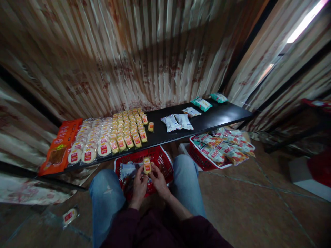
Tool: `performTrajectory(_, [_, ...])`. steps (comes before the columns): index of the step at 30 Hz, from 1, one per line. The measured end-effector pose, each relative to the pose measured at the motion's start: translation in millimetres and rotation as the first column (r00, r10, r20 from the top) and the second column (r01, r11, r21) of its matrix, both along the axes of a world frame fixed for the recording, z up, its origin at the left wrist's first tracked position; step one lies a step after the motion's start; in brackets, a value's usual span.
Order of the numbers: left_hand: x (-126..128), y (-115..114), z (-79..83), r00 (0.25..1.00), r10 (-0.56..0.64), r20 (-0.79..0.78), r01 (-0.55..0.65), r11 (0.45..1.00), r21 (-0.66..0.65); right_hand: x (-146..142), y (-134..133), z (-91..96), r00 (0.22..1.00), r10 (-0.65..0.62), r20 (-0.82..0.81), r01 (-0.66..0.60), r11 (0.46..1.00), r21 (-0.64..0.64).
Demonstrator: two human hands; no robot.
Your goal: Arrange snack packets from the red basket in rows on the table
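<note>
Between my knees, my left hand point(140, 182) and my right hand point(158, 179) both grip a small yellow wrapped snack cake point(147, 166) with a red label, one hand on each side. It is held upright above a red plastic basket point(161, 156), in which white-and-blue packets point(127, 169) lie. In front, rows of similar yellow snack cakes point(128, 140) stand on a black shelf point(155, 137). One single yellow cake point(150, 126) sits just right of those rows. Left of them are rows of round white wrapped cakes point(89, 154).
An orange package point(60, 146) lies at the shelf's left end. White packets point(170, 123) and green packets point(202, 104) lie to the right. A second red basket point(199, 156) heaped with snack bags point(219, 151) stands on the floor. One wrapped round cake point(69, 216) lies on the floor at left.
</note>
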State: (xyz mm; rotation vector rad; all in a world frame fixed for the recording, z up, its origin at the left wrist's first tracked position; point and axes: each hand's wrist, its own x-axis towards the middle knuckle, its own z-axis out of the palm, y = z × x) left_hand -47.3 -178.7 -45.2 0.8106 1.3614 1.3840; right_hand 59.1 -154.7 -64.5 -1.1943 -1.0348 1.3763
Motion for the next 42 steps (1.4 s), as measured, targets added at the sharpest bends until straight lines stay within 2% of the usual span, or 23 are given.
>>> performTrajectory(5, [11,20,24.2,0.992,-0.036,-0.117,0.045,0.996,0.077,10,19,26.0,0.998,-0.04,-0.046,0.043,0.997,0.06])
performTrajectory(9, [21,38,42.1,0.961,-0.003,-0.278,0.041,0.99,0.133,14,36,48.9,0.991,-0.057,-0.119,0.068,0.994,0.086])
performTrajectory(13, [30,54,53.4,0.944,-0.002,-0.331,0.047,0.991,0.127,18,53,64.9,0.986,-0.047,-0.159,0.06,0.995,0.081])
performTrajectory(19, [36,73,66.4,0.926,0.0,-0.379,0.047,0.992,0.115,21,75,72.5,0.967,-0.038,-0.253,0.057,0.996,0.067])
performTrajectory(25, [43,90,78.2,0.923,0.005,-0.384,0.049,0.99,0.13,16,101,85.1,0.927,-0.108,-0.358,0.118,0.993,0.005])
performTrajectory(29, [46,102,85.0,0.918,0.037,-0.394,0.027,0.987,0.156,14,122,95.2,0.901,-0.064,-0.43,0.059,0.998,-0.024])
performTrajectory(33, [48,116,92.6,0.916,0.019,-0.4,0.049,0.986,0.159,15,141,100.2,0.889,-0.025,-0.457,0.018,1.0,-0.021])
performTrajectory(38, [51,132,100.2,0.896,0.029,-0.443,0.044,0.987,0.154,16,158,99.8,0.858,-0.033,-0.513,0.007,0.999,-0.052])
performTrajectory(42, [54,142,98.7,0.883,0.028,-0.468,0.037,0.991,0.129,19,172,96.9,0.84,-0.011,-0.543,-0.053,0.993,-0.103])
